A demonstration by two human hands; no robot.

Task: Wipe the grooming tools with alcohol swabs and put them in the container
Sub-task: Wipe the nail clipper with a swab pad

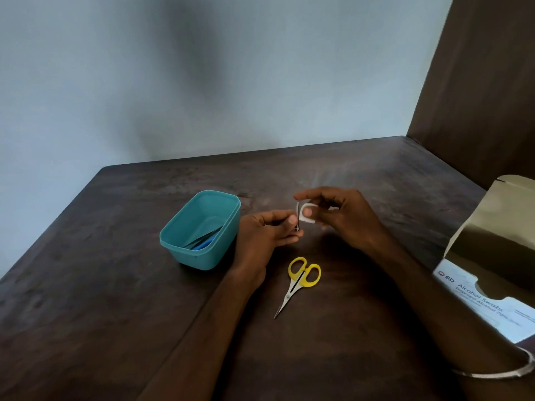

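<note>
Head camera view: at the centre of the frame, the left hand (266, 230) pinches a small upright metal grooming tool (297, 217), while the right hand's (344, 218) thumb and fingers pinch a white alcohol swab (307, 214) against its side. Just left sits a teal container (202, 230) holding blue-handled tools (204, 241); yellow-handled scissors (298, 282) lie on the dark table (115, 285) below the hands. An open alcohol swab box (489, 270) stands at the right edge.

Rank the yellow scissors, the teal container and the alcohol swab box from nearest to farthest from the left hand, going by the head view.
From the left hand:
1. Teal container, just to its left, almost touching.
2. Yellow scissors, on the table below it, towards the person.
3. Alcohol swab box, far off at the right edge.
</note>
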